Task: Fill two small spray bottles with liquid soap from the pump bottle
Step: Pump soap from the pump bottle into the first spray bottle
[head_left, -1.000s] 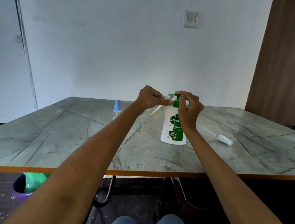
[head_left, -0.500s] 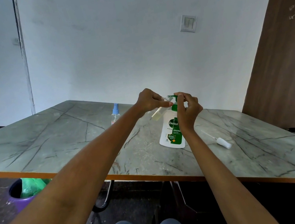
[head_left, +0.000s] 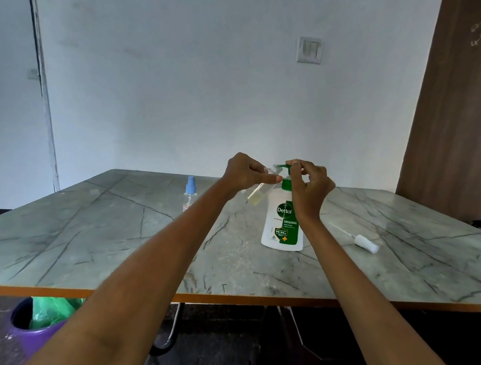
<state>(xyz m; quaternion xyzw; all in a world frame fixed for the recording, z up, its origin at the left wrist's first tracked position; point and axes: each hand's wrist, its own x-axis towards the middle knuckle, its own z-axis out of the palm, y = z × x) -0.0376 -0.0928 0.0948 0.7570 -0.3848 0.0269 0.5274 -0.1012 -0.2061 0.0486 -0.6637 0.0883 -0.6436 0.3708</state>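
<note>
A white and green pump bottle (head_left: 280,223) stands on the marbled table (head_left: 86,235). My left hand (head_left: 244,171) holds a small clear spray bottle (head_left: 260,192) tilted, its open neck up against the green pump nozzle; yellowish liquid sits in its lower end. My right hand (head_left: 310,184) has its fingers curled on the green pump head (head_left: 287,169). A second small spray bottle with a blue cap (head_left: 189,192) stands farther back on the left. A white spray top with its thin tube (head_left: 363,242) lies on the table to the right.
The table's orange front edge (head_left: 249,300) runs across below my arms. A purple bin with a green bag (head_left: 39,322) stands on the floor at the left. A brown door (head_left: 471,119) is at the right. My knees show at the bottom.
Both hands stay at the pump nozzle with the small bottle. The view has shifted slightly; nothing on the table has moved.
</note>
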